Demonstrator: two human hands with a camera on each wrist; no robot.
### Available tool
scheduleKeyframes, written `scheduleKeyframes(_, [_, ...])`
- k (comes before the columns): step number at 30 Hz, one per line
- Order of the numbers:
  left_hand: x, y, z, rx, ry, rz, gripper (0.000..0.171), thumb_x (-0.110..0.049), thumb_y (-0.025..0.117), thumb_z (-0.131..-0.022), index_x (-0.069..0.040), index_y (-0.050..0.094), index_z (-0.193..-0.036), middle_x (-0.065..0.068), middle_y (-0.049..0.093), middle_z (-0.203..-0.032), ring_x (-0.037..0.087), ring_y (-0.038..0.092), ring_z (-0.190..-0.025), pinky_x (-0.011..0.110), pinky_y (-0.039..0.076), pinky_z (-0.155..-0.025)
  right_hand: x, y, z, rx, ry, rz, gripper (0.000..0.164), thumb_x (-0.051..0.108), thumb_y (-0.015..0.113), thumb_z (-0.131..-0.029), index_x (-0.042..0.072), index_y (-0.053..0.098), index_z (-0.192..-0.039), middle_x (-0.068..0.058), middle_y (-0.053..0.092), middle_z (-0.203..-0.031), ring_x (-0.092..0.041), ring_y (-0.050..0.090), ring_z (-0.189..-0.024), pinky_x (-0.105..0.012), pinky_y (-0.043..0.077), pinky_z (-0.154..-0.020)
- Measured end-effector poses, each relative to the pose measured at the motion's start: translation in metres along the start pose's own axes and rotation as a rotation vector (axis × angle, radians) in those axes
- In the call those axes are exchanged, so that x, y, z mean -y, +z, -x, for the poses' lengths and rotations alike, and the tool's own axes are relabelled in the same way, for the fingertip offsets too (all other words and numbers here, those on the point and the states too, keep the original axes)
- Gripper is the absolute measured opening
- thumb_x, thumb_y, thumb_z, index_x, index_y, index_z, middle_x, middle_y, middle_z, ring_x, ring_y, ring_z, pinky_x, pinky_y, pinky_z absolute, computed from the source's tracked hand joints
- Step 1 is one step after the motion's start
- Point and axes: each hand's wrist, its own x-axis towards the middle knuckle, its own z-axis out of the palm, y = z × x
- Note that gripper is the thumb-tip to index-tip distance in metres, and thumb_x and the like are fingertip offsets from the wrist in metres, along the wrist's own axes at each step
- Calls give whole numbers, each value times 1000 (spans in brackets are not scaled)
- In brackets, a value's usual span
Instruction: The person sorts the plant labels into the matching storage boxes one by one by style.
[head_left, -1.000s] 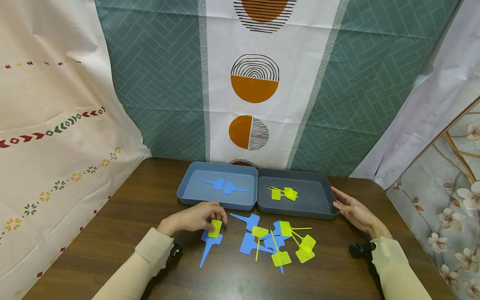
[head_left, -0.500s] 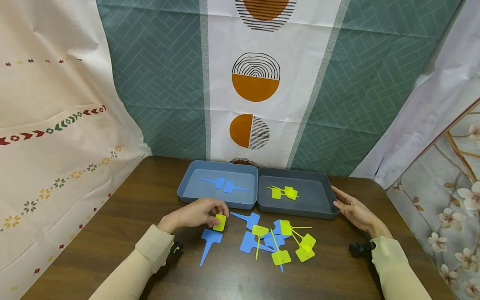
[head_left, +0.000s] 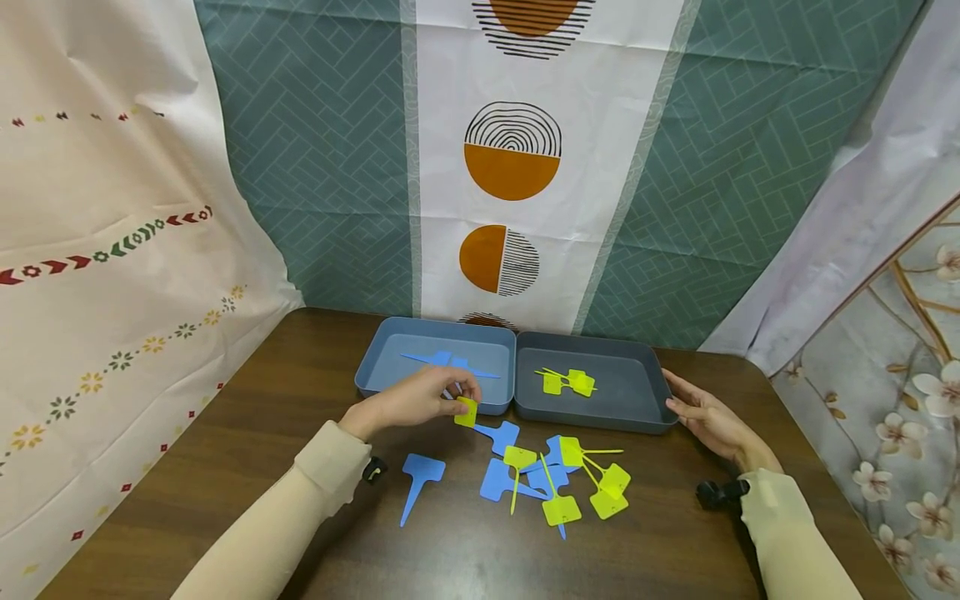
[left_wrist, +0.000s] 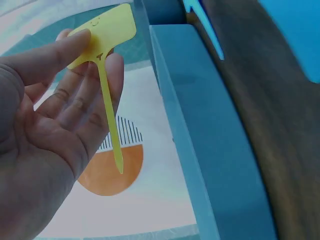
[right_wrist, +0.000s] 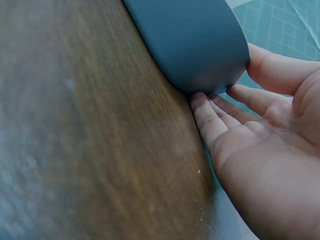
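My left hand (head_left: 417, 398) pinches a yellow T-shaped plant label (left_wrist: 114, 26) by its square head, between thumb and fingers. Its pointed stem hangs down in the left wrist view. The hand is above the front wall of the blue tray (head_left: 390, 343), partly covering two blue labels (head_left: 480, 372) inside. At the far right, my right hand (head_left: 708, 417) touches the end of the dark grey tray (head_left: 626, 387), thumb against its wall and fingertips at its bottom corner (right_wrist: 215, 75). Several yellow labels (head_left: 579, 382) lie in that grey tray.
Mixed blue labels (head_left: 495, 481) and yellow labels (head_left: 562, 510) overlap on the wooden table (head_left: 480, 567) in front of the trays. A lone blue label (head_left: 422, 469) lies left of them. Patterned cloth (head_left: 337, 167) hangs behind the trays and at both sides.
My left hand has lifted the yellow label off the lone blue label and carried it right and forward to the blue tray's front wall. The right hand stays put.
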Motion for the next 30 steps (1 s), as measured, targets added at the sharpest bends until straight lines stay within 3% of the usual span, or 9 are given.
scheduleKeyframes(8, [-13,-10,-33,-25,67,9,7,-5,69,-100,-10,72,-105,0,71,-100,14,66,-89,33,57,-81,0,2,-3,-1,2,4,72,8,44,-112,5,-4,-166,-23,-21,-169,-51,-18,-152,-77,-9,-113])
scheduleKeyframes(15, [-29,-14,-64,-10,47,-57,9,-9,69,-101,-14,72,-109,-4,71,-106,15,65,-99,28,55,-87,0,5,-7,6,7,-8,73,9,45,-112,6,-3,-166,-23,-21,-169,-51,-17,-152,-75,-9,-115])
scheduleKeyframes(23, [-45,-16,-101,42,34,-55,10,-10,66,-103,-14,71,-111,0,70,-98,16,63,-88,28,53,-80,2,4,-4,0,11,-2,71,7,43,-112,5,-4,-166,-23,-21,-169,-51,-17,-152,-76,-9,-114])
scheduleKeyframes(30, [-61,-13,-126,73,16,-67,11,-9,65,-104,-14,71,-112,1,69,-100,15,63,-89,27,53,-79,2,3,0,-3,8,-8,72,7,44,-112,5,-3,-166,-24,-22,-168,-53,-18,-151,-78,-10,-112])
